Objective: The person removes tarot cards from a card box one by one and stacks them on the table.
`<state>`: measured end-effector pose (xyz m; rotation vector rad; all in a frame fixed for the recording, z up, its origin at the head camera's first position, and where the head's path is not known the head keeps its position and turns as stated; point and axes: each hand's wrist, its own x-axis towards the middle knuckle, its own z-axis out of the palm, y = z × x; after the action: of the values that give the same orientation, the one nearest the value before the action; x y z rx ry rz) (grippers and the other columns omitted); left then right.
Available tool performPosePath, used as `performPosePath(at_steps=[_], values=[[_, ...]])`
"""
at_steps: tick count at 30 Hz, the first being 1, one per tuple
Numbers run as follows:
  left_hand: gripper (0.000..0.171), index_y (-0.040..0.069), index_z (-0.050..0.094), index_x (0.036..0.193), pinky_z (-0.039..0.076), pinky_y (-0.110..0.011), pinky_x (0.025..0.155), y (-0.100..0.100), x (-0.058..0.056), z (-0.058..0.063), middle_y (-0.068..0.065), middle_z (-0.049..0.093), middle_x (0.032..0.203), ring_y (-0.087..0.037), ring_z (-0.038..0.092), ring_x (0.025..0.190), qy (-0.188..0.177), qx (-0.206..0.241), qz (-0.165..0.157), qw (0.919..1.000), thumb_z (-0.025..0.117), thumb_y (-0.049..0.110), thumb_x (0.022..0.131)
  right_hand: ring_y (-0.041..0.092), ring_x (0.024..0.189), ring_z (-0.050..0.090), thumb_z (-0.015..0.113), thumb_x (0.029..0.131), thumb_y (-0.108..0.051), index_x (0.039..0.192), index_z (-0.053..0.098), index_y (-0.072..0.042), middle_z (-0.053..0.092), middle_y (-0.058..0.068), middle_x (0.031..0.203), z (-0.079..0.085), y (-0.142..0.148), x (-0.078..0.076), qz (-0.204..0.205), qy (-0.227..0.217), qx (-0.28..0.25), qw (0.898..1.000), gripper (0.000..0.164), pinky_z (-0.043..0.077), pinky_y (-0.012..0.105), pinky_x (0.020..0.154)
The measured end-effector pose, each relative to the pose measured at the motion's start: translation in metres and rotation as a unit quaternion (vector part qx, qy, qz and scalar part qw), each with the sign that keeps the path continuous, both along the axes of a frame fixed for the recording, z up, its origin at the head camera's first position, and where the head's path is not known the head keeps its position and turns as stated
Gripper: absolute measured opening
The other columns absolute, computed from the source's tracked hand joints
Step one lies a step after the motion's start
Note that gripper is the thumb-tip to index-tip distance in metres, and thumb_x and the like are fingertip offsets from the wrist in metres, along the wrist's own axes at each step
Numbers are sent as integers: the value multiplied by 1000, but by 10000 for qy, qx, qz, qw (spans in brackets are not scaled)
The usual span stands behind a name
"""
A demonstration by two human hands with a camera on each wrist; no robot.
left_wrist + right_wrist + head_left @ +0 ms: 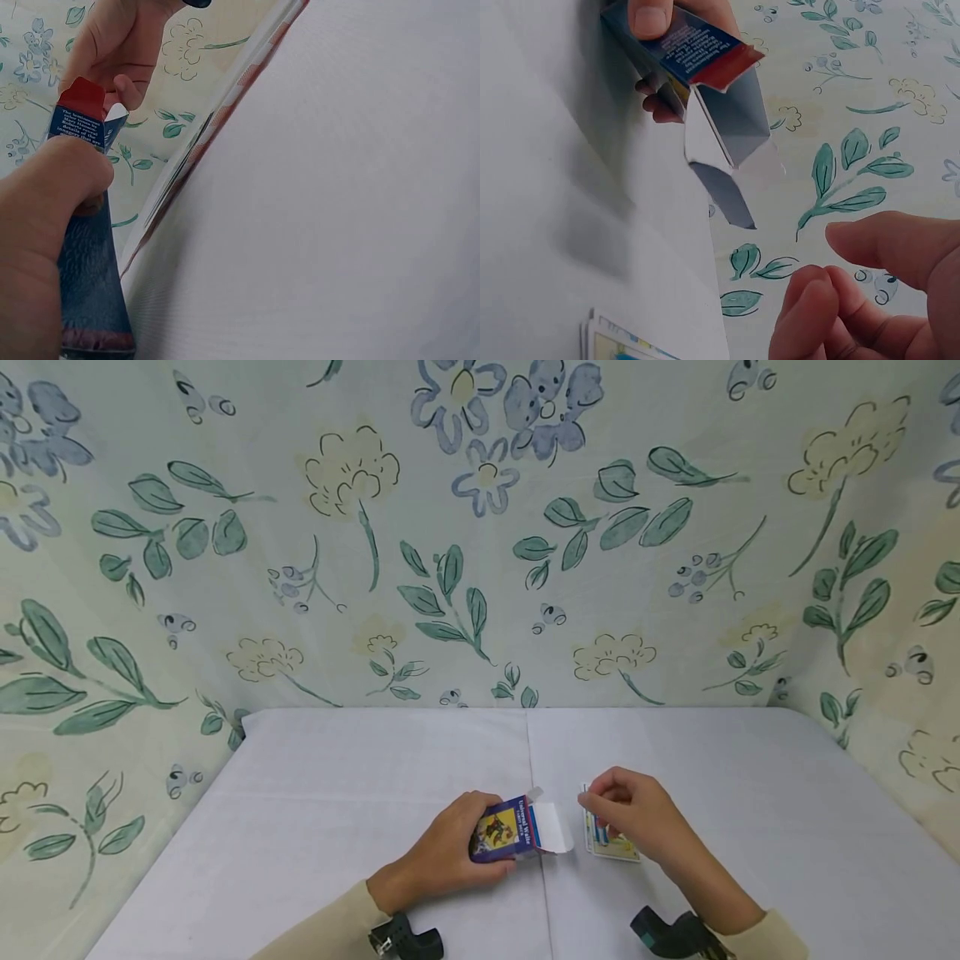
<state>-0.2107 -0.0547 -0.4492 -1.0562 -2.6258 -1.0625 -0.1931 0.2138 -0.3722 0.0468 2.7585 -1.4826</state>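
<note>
Left hand (442, 853) grips card box (504, 832), long axis left-right, open flap facing right hand (626, 814); its fingers loosely curled, empty, over cards (613, 849).

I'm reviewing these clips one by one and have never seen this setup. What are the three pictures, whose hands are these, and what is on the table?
No machine here: a person works bare-handed, wearing three cameras. The wide picture comes from the head; the other two come from the wrists, hence the odd angles. The left hand holds a small blue card box in its grip, its flap open. The right hand hovers over a small stack of cards lying on the white table, fingers curled; whether it pinches a card is unclear. Flowered cloth hangs behind.
</note>
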Motion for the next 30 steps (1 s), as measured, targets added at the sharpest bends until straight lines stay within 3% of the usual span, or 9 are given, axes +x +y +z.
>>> performPosePath(at_steps=[18,30], values=[[72,21,42,135,46,-23,82,1,2,1,10,51,116,-4,48,97,-47,-62,28,10000,70,56,79,23,62,56,75,83,-20,89,63,-8,60,5,71,0,-27,12,300,-323,-225,9988,19,49,30,53],[72,20,43,135,46,-23,83,1,2,3,9,52,115,-4,48,98,43,-17,-51,10000,71,55,79,19,63,56,75,84,-20,90,63,-7,62,4,73,-8,-31,13,765,-381,-185,9962,19,49,31,50]])
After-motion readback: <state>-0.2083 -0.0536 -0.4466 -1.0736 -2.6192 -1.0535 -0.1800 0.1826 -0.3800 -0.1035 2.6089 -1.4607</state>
